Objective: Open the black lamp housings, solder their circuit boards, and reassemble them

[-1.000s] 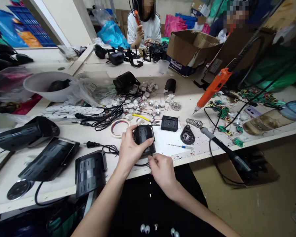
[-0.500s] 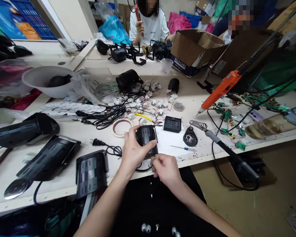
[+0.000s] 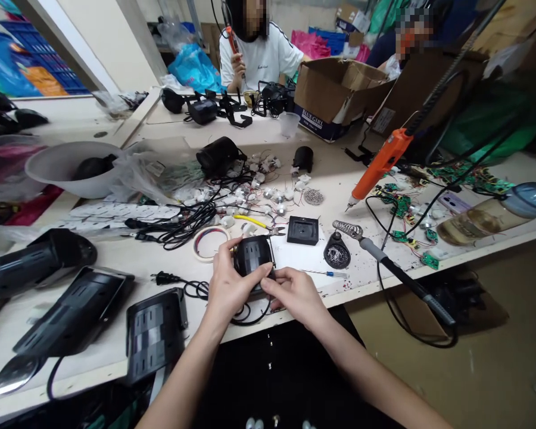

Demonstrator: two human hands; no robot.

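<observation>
My left hand (image 3: 227,281) is wrapped round a black plastic housing (image 3: 252,253) with slots in its curved side, its thumb across the near side. My right hand (image 3: 295,295) is closed at the near right corner of the same housing, thumb and fingers pressed against it. Its fingertips are partly hidden, so anything small between them does not show. A black cord (image 3: 250,322) loops below the housing at the table's edge. A two-pin plug (image 3: 164,278) lies to the left of my left hand. Yellow-handled cutters (image 3: 253,221) lie just beyond the housing.
Similar black housings (image 3: 154,333) stand at the left. A tape roll (image 3: 201,254), a black square tray (image 3: 302,231), a soldering iron (image 3: 395,274) and a blue-handled screwdriver (image 3: 335,274) lie around. An orange electric screwdriver (image 3: 379,167) hangs at right. Opposite sits a person (image 3: 263,53).
My right hand has moved up from the cord below the housing to its near right corner, close to my left thumb. The camera view has shifted slightly.
</observation>
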